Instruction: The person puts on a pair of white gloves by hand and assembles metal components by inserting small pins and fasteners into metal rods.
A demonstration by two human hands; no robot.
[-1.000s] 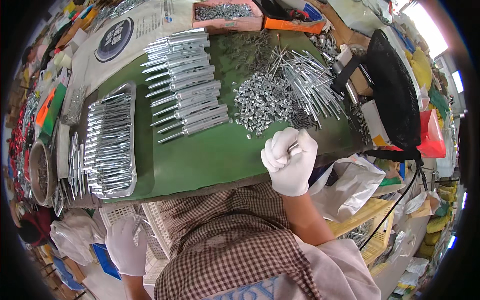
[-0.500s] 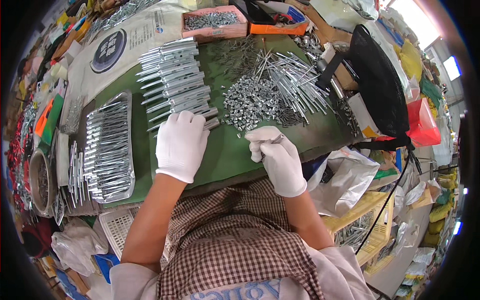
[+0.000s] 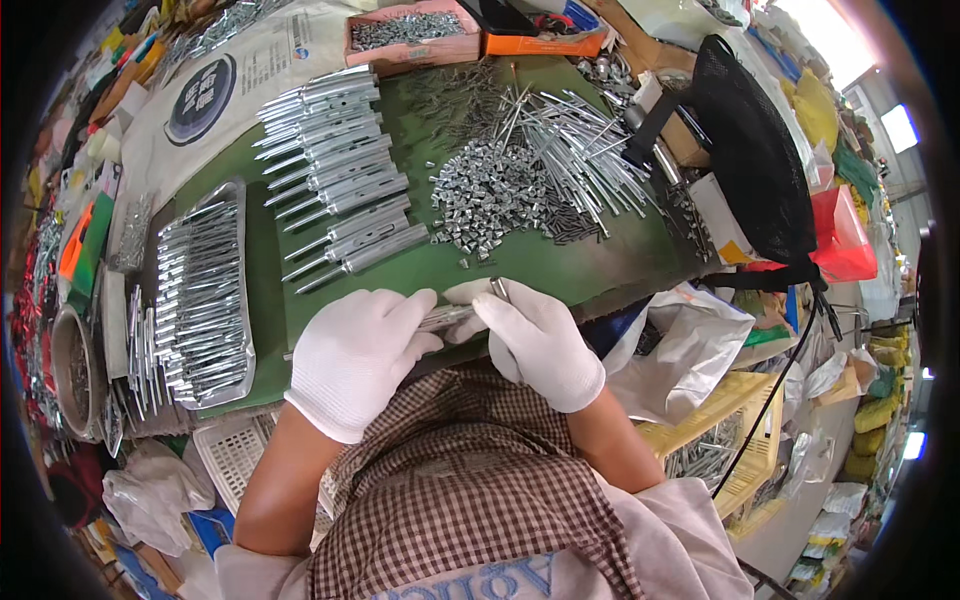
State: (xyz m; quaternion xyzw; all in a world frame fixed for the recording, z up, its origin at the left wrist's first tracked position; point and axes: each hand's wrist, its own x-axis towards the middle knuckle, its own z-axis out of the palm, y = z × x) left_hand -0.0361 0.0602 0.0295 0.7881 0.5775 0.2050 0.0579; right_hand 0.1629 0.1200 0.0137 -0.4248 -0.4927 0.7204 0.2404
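Observation:
My left hand (image 3: 352, 357), in a white glove, is closed around a silver metal tube (image 3: 443, 318) held level over the table's front edge. My right hand (image 3: 545, 350), also gloved, meets the tube's right end and pinches a small shiny metal piece (image 3: 499, 289) between thumb and fingers; its exact shape is partly hidden. Beyond my left hand lies a row of similar metal tubes (image 3: 350, 198) with thin pointed rods sticking out to the left. A heap of small silver caps (image 3: 478, 200) lies just past my right hand, beside dark short pins (image 3: 575, 222).
Long thin rods (image 3: 590, 145) are piled at the right behind the caps, near dark screws (image 3: 455, 102). A metal tray (image 3: 244, 310) full of rods stands at left. Pink (image 3: 410, 58) and orange (image 3: 550, 44) boxes line the back; a black mesh bag (image 3: 750, 150) stands right.
My left hand has drawn back toward my body with a tube from the row's near end. My right hand has moved left and nearer, meeting the tube's end.

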